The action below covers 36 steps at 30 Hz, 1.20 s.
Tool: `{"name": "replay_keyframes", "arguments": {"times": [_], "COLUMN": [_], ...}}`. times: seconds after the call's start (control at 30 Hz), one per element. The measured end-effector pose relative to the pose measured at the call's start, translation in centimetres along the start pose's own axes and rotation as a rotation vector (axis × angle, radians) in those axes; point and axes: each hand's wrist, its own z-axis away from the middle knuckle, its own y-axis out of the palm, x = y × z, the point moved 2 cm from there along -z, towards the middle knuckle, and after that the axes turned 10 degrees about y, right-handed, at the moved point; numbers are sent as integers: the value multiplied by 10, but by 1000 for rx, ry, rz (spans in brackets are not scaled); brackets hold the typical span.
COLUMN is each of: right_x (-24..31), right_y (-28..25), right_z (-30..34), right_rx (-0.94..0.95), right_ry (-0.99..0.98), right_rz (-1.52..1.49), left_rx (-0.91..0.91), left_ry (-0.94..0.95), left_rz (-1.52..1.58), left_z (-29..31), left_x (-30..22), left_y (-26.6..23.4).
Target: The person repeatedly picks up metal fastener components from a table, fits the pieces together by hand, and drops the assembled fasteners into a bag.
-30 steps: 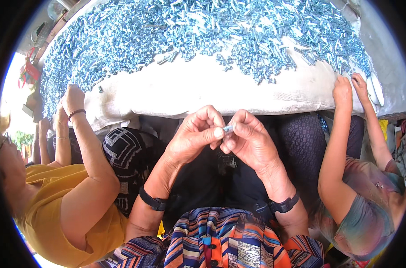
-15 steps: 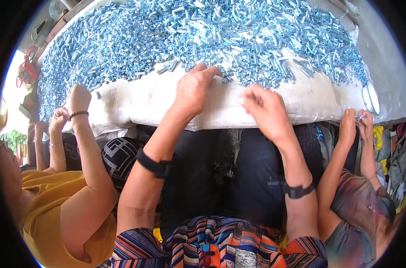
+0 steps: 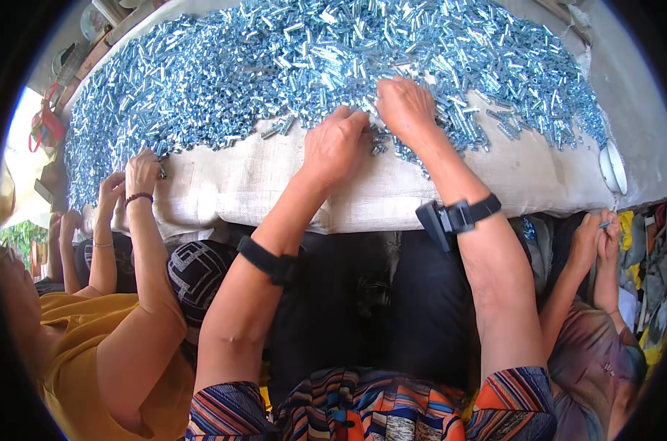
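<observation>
A: What was the position of the hands?

B: Both hands were extended to the near edge of the heap of small blue-silver metal sleeves and bolts point(image 3: 333, 66), spread over the pale woven sackcloth point(image 3: 260, 184) on the table. The left hand point(image 3: 333, 147) lay palm down, fingers curled into the loose parts at the heap's edge. The right hand point(image 3: 405, 109) rested just beside it, fingers buried among the pieces.

A: Grip state?

B: It could not be told for either hand. The fingertips were hidden under the knuckles and the parts, so no held piece was visible.

A: Which step was in hand?

B: By judgement, a pick-up step: fresh pieces were being gathered from the heap. The next move would call for closing the fingers on a few pieces only and drawing them clear without dragging neighbours over the cloth edge.

A: Difference from the earlier frames?

B: One second before, both hands were together above the lap, pinching one small piece between the fingertips. Half a second before, they were at the cloth's near edge. Here they had advanced into the heap. The co-worker's hand point(image 3: 144, 170) on the left remained at the heap's edge.
</observation>
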Motion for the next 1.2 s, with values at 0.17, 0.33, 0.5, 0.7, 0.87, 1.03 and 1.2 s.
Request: {"name": "replay_keyframes", "arguments": {"times": [0.17, 0.33, 0.5, 0.7, 0.87, 1.03, 1.2], "right_x": [3, 8, 25, 26, 24, 26, 26], "right_y": [-41, -65, -81, -96, -102, -104, -103], "right_z": [35, 99, 143, 155, 163, 171, 179], "right_rx": [213, 478, 485, 464, 481, 442, 446], "right_ry": [159, 348, 388, 381, 373, 354, 324], "right_rz": [-446, -1054, -1229, -1277, -1288, -1295, -1211], "left_rx": [-63, -75, -82, -111, -123, -97, -94], "left_ry": [-225, -443, -475, -542, -522, -515, -497], "left_rz": [540, 1153, 1313, 1494, 1581, 1636, 1615], "left_z": [26, 54, 76, 85, 87, 92, 96], "left_x": [10, -28, -52, -62, -69, -71, -72], "left_y": [-22, -35, -40, -37, -39, -39, -39]}}
